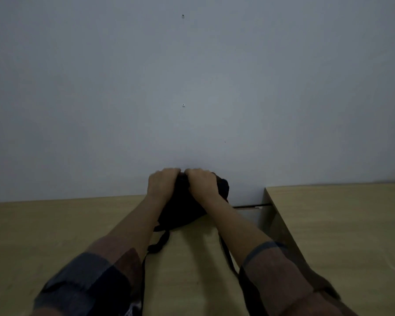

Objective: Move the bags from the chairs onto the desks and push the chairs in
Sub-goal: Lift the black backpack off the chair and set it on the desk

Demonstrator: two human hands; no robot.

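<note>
A black bag (pixel 180 208) stands on the light wooden desk (pixel 55 226), pushed up against the grey wall. My left hand (pixel 162 182) grips the top of the bag on its left side. My right hand (pixel 202 182) grips the top beside it, and the two hands nearly touch. The bag's black straps (pixel 159 242) trail back over the desk toward me, between and under my forearms. No chair is in view.
A second wooden desk (pixel 340 224) stands to the right, set slightly higher, with a narrow gap (pixel 251 207) between the two at the wall. The plain wall (pixel 192 87) fills the upper view, with a few small marks.
</note>
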